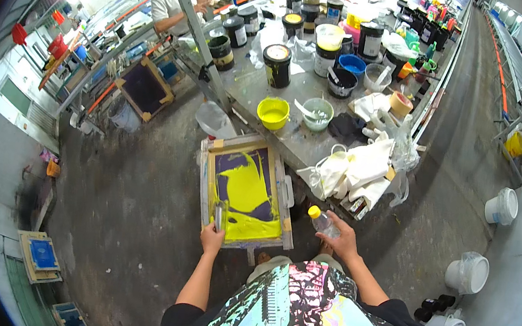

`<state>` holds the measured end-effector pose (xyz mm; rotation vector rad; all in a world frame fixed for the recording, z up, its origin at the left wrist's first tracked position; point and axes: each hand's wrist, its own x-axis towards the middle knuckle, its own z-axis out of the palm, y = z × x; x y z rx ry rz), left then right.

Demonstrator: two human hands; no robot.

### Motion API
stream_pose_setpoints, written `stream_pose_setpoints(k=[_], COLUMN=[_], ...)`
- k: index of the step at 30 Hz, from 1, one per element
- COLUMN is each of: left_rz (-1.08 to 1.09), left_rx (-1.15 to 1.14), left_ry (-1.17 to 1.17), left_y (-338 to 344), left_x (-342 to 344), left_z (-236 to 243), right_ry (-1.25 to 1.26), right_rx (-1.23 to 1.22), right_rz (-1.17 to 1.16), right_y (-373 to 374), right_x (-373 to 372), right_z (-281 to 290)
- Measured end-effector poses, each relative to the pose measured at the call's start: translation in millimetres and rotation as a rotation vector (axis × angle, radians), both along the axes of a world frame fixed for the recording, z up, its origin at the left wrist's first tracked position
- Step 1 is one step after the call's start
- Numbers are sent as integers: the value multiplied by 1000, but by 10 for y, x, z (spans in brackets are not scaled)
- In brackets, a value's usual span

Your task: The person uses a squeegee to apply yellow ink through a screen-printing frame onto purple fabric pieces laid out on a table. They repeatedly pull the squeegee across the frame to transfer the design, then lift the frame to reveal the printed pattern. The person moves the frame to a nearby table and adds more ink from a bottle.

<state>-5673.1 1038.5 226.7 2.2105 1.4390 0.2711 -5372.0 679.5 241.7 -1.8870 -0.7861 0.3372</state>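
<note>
My left hand [211, 239] is closed around a narrow grey squeegee [220, 214], which stands over the lower left of a screen-printing frame. Bright yellow ink [246, 186] lies smeared across the frame's dark mesh and along its near end. Brown tape lines the inside of the pale frame [206, 175]. To the right of it, my right hand [343, 238] grips a clear plastic bottle [326, 226] with a yellow cap, held tilted. The squeegee's lower edge is hard to make out.
Beyond the frame, a grey worktable [244, 88] carries many ink tubs, a yellow bowl [273, 112], a pale bowl with a spatula [317, 114] and white cloths [359, 169]. Another person [175, 3] stands at the far left. White buckets [467, 273] line the right wall.
</note>
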Motion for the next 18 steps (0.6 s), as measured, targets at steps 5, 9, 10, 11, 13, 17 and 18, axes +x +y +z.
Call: stream_pose_setpoints(k=[5, 9, 10, 11, 13, 17, 18], left_rz=[156, 180, 156, 160, 153, -24, 2], left_rx=[2, -119, -152, -219, -305, -216, -210], left_ry=[-226, -332, -402, -396, -425, -315, -256], left_y=[-362, -559, -647, -728, -637, -593, -575], left_x=[498, 887, 1094, 1124, 1284, 994, 803], left_z=[-464, -734, -740, -776, -794, -771, -729], right_ry=[75, 63, 43, 70, 32, 6, 36], right_rx=[-9, 16, 37, 16, 111, 79, 29], right_rz=[-61, -31, -35, -21, -10, -10, -22], right_y=[-132, -53, -11, 40, 249, 228, 125], right_x=[-59, -118, -48, -41, 65, 45, -68], right_z=[-75, -89, -129, -72, -54, 3, 34])
